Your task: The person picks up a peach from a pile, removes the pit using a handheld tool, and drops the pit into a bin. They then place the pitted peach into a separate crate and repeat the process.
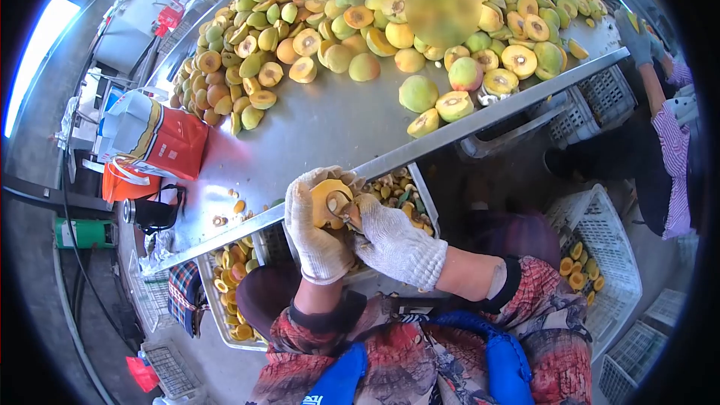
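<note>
My left hand, in a white knitted glove, is closed around a halved yellow peach with its cut face up. The brown stone area shows in the middle of the half. My right hand, gloved the same way, presses against that cut face. Its fingers are closed on a small pitting tool, mostly hidden by the glove. Both hands are just in front of the metal table's near edge, above a crate of stones and scraps.
Peaches, many halved, are heaped on the metal table. A red bag and a black flask stand at the left. Crates of peach halves flank my knees. A co-worker's gloved hand is at the right.
</note>
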Demonstrator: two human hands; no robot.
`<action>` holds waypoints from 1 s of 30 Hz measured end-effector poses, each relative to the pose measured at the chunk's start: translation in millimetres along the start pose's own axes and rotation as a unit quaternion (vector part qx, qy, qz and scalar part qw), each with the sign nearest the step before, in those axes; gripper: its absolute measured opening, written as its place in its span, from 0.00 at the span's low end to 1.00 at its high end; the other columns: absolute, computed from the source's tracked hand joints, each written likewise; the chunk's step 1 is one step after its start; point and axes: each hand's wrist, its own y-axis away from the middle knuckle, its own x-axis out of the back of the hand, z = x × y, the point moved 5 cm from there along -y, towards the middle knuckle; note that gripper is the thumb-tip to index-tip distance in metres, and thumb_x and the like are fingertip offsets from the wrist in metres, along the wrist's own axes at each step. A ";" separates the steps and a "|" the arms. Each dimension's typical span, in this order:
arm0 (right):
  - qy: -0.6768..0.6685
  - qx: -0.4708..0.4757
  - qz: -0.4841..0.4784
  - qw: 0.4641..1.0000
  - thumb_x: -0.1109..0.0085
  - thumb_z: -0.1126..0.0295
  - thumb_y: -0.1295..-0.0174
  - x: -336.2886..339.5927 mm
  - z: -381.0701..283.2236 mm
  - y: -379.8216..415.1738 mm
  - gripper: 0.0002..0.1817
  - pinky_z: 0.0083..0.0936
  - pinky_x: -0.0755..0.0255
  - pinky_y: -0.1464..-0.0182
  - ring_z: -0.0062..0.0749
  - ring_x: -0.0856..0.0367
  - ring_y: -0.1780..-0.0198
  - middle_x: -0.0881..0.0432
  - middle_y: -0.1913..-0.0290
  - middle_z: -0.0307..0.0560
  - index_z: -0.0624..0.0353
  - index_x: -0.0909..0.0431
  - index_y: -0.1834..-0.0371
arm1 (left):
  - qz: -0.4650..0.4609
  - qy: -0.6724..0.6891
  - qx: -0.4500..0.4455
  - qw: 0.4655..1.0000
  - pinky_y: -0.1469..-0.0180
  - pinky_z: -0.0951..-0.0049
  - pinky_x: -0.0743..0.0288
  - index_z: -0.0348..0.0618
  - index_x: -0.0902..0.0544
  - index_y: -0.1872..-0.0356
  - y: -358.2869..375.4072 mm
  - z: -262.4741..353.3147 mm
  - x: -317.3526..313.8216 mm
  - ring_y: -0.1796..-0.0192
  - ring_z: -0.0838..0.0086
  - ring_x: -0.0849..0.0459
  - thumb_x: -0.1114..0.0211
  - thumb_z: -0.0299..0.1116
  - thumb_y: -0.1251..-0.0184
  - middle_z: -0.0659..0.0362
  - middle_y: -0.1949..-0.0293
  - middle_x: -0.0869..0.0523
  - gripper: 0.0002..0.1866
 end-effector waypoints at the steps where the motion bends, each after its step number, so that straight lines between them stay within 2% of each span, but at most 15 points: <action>1: 0.000 -0.011 -0.020 1.000 0.47 0.69 0.40 -2.2 0.3 0.4 0.17 0.48 0.26 0.55 0.60 0.22 0.57 0.24 0.56 0.63 0.59 0.30 0.47 | 0.004 -0.012 -0.002 1.000 0.42 0.54 0.27 0.41 0.24 0.57 1.6 -0.1 1.3 0.53 0.63 0.21 0.45 0.53 0.30 0.54 0.58 0.21 0.22; 3: -0.002 -0.032 -0.062 0.998 0.47 0.69 0.40 -5.5 0.7 1.8 0.17 0.48 0.25 0.56 0.61 0.22 0.57 0.24 0.56 0.63 0.59 0.30 0.47 | 0.008 -0.020 -0.002 1.000 0.44 0.56 0.26 0.40 0.24 0.57 4.7 -1.8 6.0 0.54 0.63 0.21 0.45 0.52 0.30 0.54 0.59 0.21 0.22; 10: -0.067 -0.019 -0.034 0.997 0.48 0.68 0.38 -10.7 -3.3 10.9 0.15 0.49 0.25 0.60 0.62 0.22 0.59 0.22 0.60 0.64 0.60 0.31 0.49 | 0.005 -0.105 -0.040 0.994 0.54 0.62 0.21 0.39 0.24 0.56 14.7 7.9 7.1 0.59 0.63 0.19 0.46 0.52 0.29 0.52 0.60 0.20 0.23; 12: -0.098 -0.043 -0.041 0.993 0.49 0.69 0.38 -17.2 0.1 12.9 0.14 0.49 0.25 0.61 0.63 0.22 0.60 0.22 0.62 0.65 0.60 0.31 0.50 | -0.016 -0.103 -0.030 0.994 0.55 0.62 0.21 0.38 0.24 0.56 14.5 8.1 10.5 0.59 0.63 0.19 0.46 0.51 0.29 0.51 0.61 0.20 0.22; 15: -0.071 -0.042 -0.102 0.991 0.43 0.67 0.42 -15.6 -3.5 17.0 0.22 0.51 0.27 0.60 0.63 0.23 0.61 0.24 0.59 0.64 0.62 0.33 0.46 | -0.040 -0.130 -0.030 0.990 0.55 0.62 0.21 0.36 0.23 0.57 16.3 11.8 7.7 0.60 0.63 0.19 0.46 0.48 0.29 0.50 0.62 0.19 0.21; 21: -0.089 -0.059 -0.108 0.988 0.43 0.65 0.42 -19.0 -0.9 22.1 0.21 0.51 0.27 0.59 0.64 0.23 0.59 0.25 0.58 0.65 0.62 0.32 0.47 | -0.067 -0.200 -0.043 0.976 0.58 0.64 0.21 0.35 0.22 0.59 13.9 16.5 5.3 0.64 0.63 0.17 0.44 0.46 0.31 0.48 0.64 0.17 0.20; 22: -0.106 -0.057 -0.103 0.987 0.44 0.65 0.41 -19.4 -1.4 22.0 0.19 0.50 0.27 0.61 0.64 0.23 0.61 0.24 0.61 0.65 0.63 0.32 0.49 | -0.063 -0.209 -0.039 0.975 0.58 0.65 0.21 0.34 0.22 0.59 13.4 16.6 7.0 0.65 0.64 0.17 0.44 0.46 0.31 0.48 0.64 0.17 0.20; 24: -0.138 -0.052 -0.096 0.984 0.47 0.65 0.39 -20.0 -1.6 22.5 0.16 0.49 0.25 0.63 0.62 0.21 0.63 0.21 0.66 0.65 0.65 0.31 0.53 | -0.101 -0.183 -0.033 0.977 0.55 0.66 0.21 0.33 0.21 0.58 14.3 17.6 7.6 0.60 0.65 0.17 0.40 0.39 0.34 0.49 0.61 0.16 0.16; 25: -0.146 -0.075 -0.115 0.980 0.46 0.64 0.39 -19.9 -0.7 22.6 0.18 0.50 0.26 0.61 0.63 0.22 0.60 0.22 0.62 0.65 0.64 0.32 0.51 | -0.120 -0.169 -0.030 0.978 0.53 0.66 0.22 0.33 0.21 0.57 14.4 17.3 7.0 0.58 0.65 0.16 0.38 0.36 0.35 0.49 0.59 0.16 0.15; 27: -0.163 -0.118 -0.151 0.968 0.43 0.62 0.40 -18.2 -2.9 21.6 0.22 0.50 0.28 0.56 0.65 0.24 0.55 0.25 0.56 0.66 0.63 0.33 0.47 | -0.113 -0.186 -0.015 0.976 0.53 0.66 0.22 0.32 0.21 0.57 12.1 17.6 7.9 0.59 0.66 0.16 0.38 0.35 0.36 0.49 0.60 0.16 0.15; 29: -0.168 -0.099 -0.138 0.971 0.43 0.63 0.40 -17.3 -5.2 21.2 0.22 0.49 0.27 0.56 0.65 0.24 0.55 0.25 0.56 0.66 0.64 0.33 0.48 | -0.116 -0.164 0.011 0.980 0.53 0.68 0.22 0.32 0.20 0.58 12.7 19.0 1.2 0.60 0.68 0.16 0.38 0.34 0.37 0.49 0.60 0.15 0.14; 30: -0.171 -0.091 -0.131 0.972 0.43 0.63 0.40 -16.7 -5.8 21.4 0.22 0.49 0.27 0.56 0.65 0.23 0.55 0.25 0.55 0.66 0.64 0.33 0.48 | -0.123 -0.185 0.014 0.975 0.55 0.68 0.22 0.32 0.20 0.59 10.9 17.9 1.0 0.62 0.67 0.16 0.38 0.36 0.37 0.49 0.62 0.16 0.15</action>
